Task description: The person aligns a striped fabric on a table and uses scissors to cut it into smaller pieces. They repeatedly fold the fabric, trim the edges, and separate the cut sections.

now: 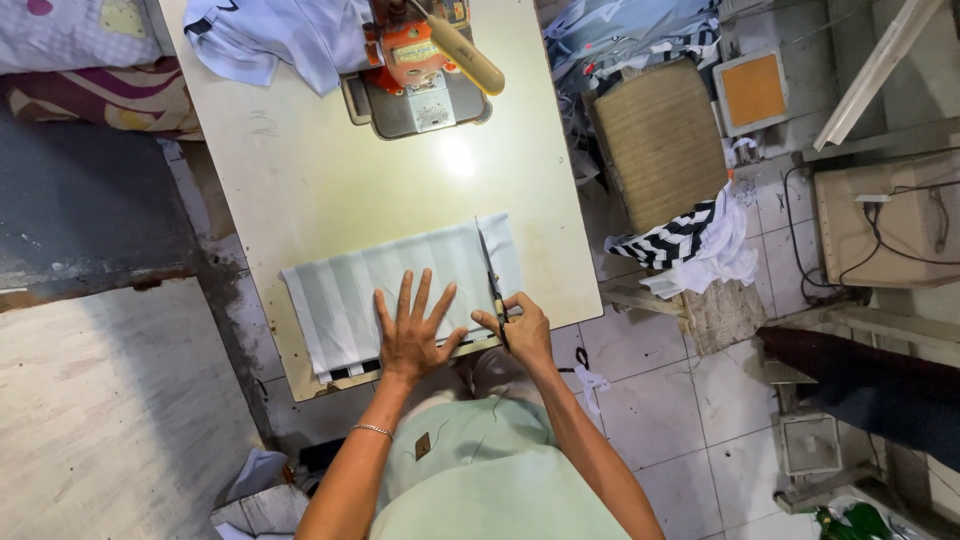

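Observation:
A folded piece of pale striped cloth (370, 290) lies on the near part of a cream sewing table (310, 170). My left hand (412, 335) presses flat on the cloth, fingers spread. My right hand (522, 330) grips a pair of scissors (490, 280) whose blades point away from me along the cloth's right edge.
A sewing machine head (420, 60) with an orange body stands at the table's far end, white cloth (270, 35) beside it. A woven stool (660, 140) and a black-and-white striped cloth (690, 240) are right of the table on the tiled floor. A concrete slab (100, 400) lies left.

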